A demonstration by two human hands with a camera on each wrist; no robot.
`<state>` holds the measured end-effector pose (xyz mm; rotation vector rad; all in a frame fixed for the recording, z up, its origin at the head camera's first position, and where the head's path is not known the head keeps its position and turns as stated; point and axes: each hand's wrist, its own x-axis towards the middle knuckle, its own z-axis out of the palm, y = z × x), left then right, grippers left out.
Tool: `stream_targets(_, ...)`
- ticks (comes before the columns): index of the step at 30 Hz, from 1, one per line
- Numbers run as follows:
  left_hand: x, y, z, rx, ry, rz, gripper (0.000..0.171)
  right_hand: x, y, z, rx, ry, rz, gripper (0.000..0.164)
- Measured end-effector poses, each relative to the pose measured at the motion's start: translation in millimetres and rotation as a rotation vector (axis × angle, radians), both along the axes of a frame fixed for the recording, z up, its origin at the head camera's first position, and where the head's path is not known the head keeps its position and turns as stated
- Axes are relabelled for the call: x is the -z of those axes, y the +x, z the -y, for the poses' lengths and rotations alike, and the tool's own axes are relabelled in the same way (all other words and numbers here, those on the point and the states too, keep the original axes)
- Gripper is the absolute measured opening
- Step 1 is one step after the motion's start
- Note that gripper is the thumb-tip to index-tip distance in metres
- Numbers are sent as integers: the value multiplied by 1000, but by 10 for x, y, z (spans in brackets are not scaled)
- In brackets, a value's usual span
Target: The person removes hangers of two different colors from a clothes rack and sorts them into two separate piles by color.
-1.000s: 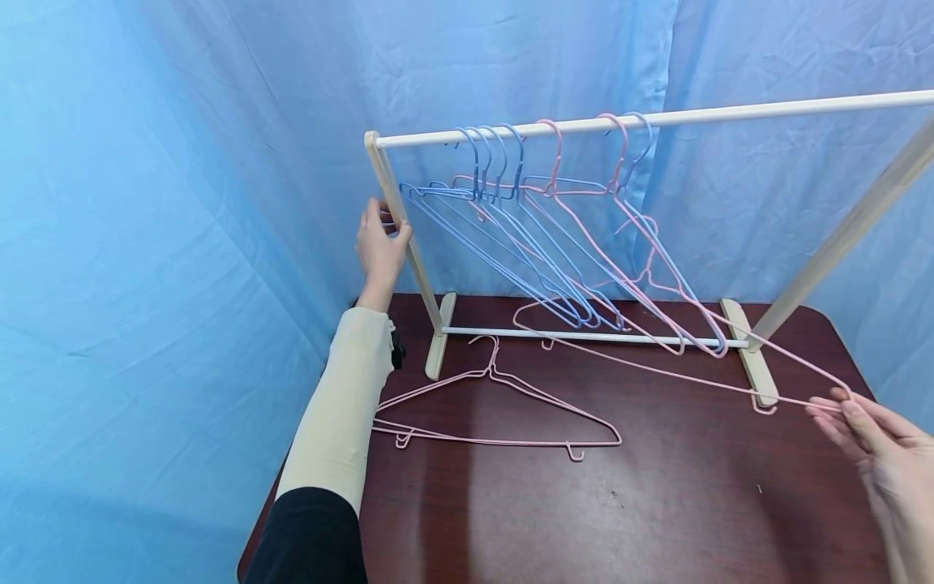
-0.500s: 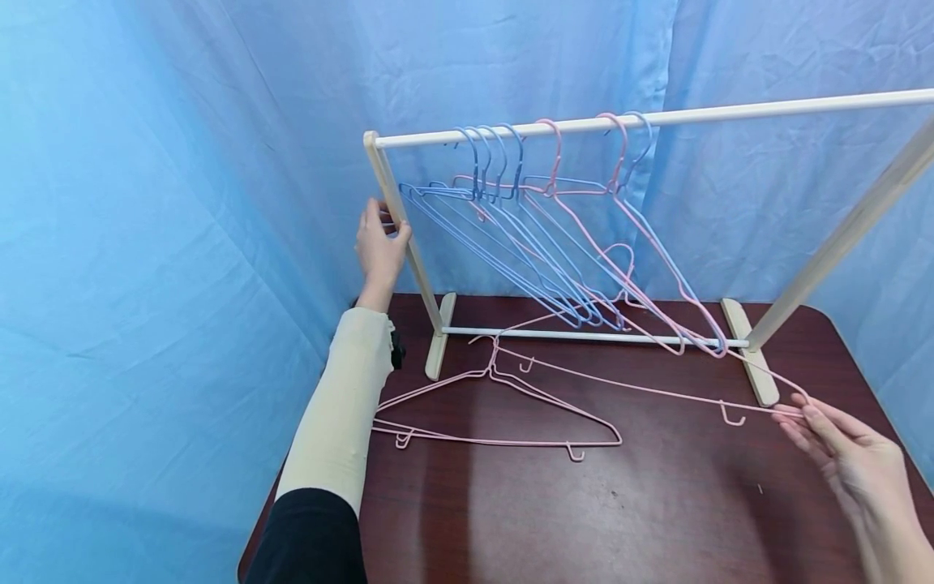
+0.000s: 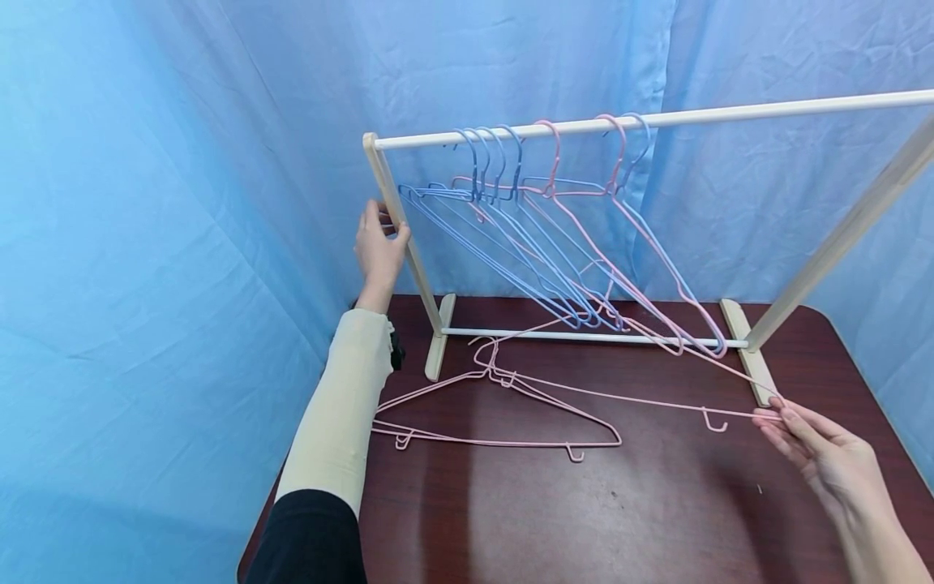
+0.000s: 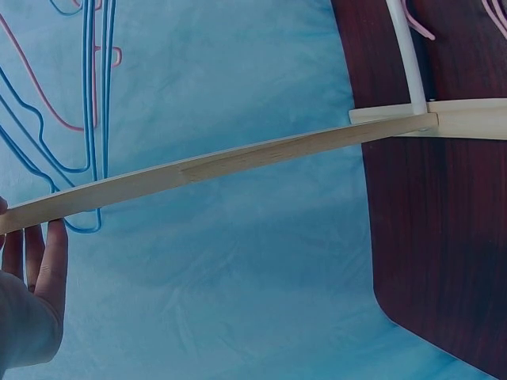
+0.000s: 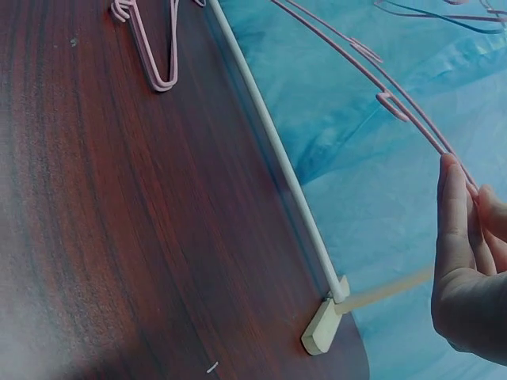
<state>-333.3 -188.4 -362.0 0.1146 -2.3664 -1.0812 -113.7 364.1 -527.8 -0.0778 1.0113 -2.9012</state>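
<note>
At the left of the head view, my left hand (image 3: 379,251) grips the wooden side post (image 3: 416,259) of a hanger rack, thumb and fingers on opposite sides of it. My right hand (image 3: 832,458) pinches a pink wire hanger (image 3: 627,398) by one corner, at the lower right. The held hanger reaches leftward over the table, its hook end partly behind the hung hangers. Under its far end, pink hangers (image 3: 511,444) lie together on the table. In the right wrist view, thumb and fingers meet on the held hanger (image 5: 348,55).
Several blue hangers (image 3: 520,154) and a few pink hangers (image 3: 559,154) hang from the white top rail (image 3: 744,111). A lower white rail (image 3: 554,334) joins the wooden feet (image 3: 762,377). Blue curtains (image 3: 182,243) surround the dark red table (image 3: 620,527).
My right hand has moved left and a little down with the pink hanger, whose hook end has dropped lower behind the hung ones. My left hand stays on the post.
</note>
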Motion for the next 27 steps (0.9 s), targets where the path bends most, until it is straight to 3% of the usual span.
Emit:
stream_targets(13,1,4,0,2,1,2,28,59,-34,101,-97,-37,-28,42)
stream_targets(17,2,3,-1,1,2,-2,28,83,-47,167,-119,-5,-30,42)
stream_targets(27,5,1,1,-1,-6,2,28,126,-100,337,-159,65,43,41)
